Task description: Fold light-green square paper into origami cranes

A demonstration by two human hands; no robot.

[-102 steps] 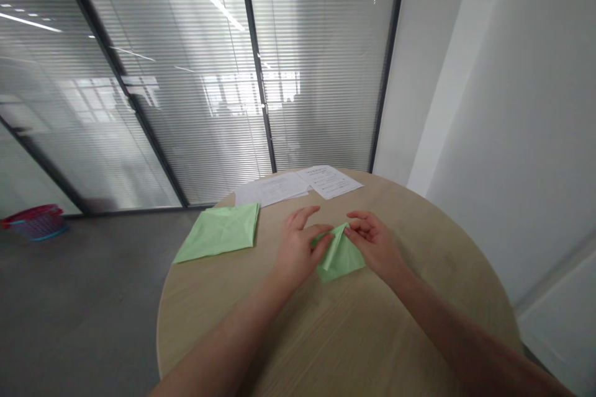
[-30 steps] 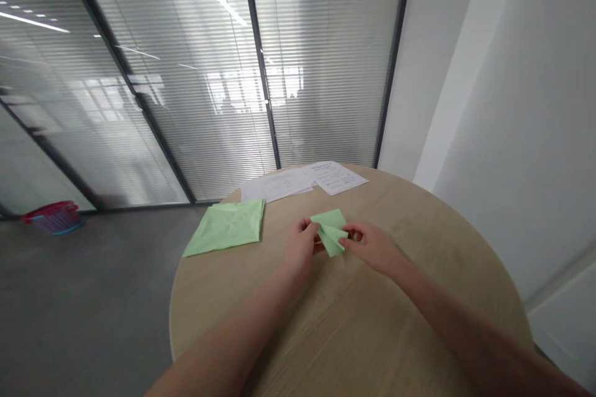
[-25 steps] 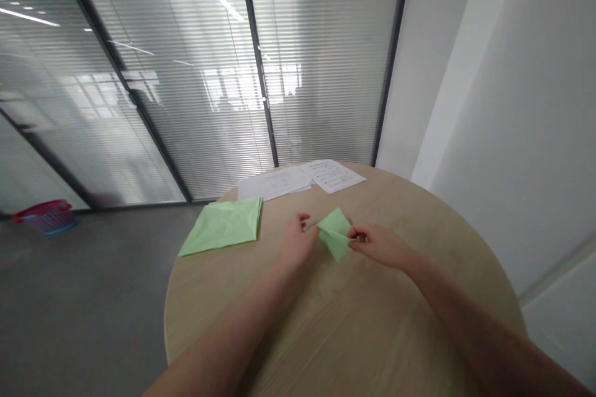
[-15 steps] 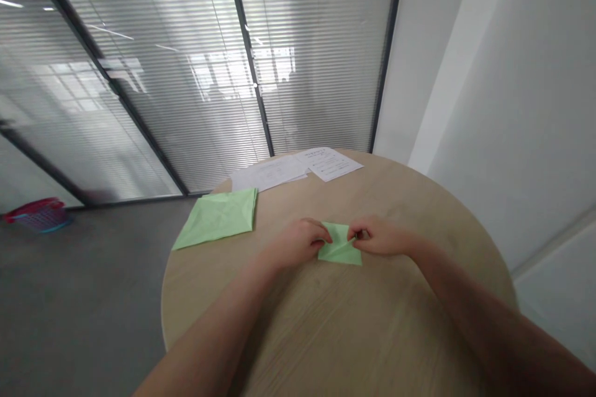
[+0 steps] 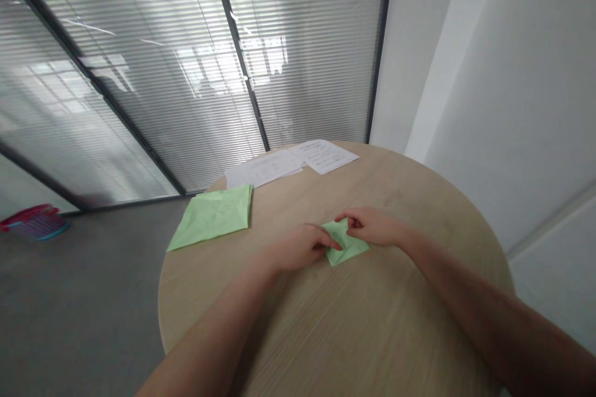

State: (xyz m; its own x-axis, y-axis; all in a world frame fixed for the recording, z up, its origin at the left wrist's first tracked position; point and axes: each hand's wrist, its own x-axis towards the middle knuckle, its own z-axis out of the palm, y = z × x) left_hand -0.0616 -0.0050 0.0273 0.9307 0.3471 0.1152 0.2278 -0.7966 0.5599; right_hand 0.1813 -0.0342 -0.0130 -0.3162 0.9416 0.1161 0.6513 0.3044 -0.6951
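1. Just right of the middle of the frame, a small green sheet (image 5: 356,247) lies on the round wooden table (image 5: 372,329), turned at a slant, with crease lines across its surface
2. From the bottom edge of the frame, left of centre, the left forearm reaches up, and the left hand (image 5: 302,245) rests at the sheet's left side, one finger stretched out onto its surface and the others curled under; whether the thumb pinches the sheet cannot be told
3. From the lower right corner comes the right forearm, with the right hand (image 5: 371,225) over the sheet's upper right part, its fingers bent and their tips at the green surface; whether they grip it cannot be told
4. Between them the two hands leave a narrow gap, so they are near each other but apart, with green showing in between
5. Left of the hands, at the table's left edge, lies a larger green sheet (image 5: 216,216), folded in layers
6. Above it, along the table's far edge, lie white papers (image 5: 265,169), the one on the right with printed lines
7. At the far left of the frame, a red and blue basket (image 5: 35,222) stands on the grey floor (image 5: 93,316)
8. Across the upper left and centre run glass panels with blinds (image 5: 153,105), and a white wall (image 5: 521,111) fills the right
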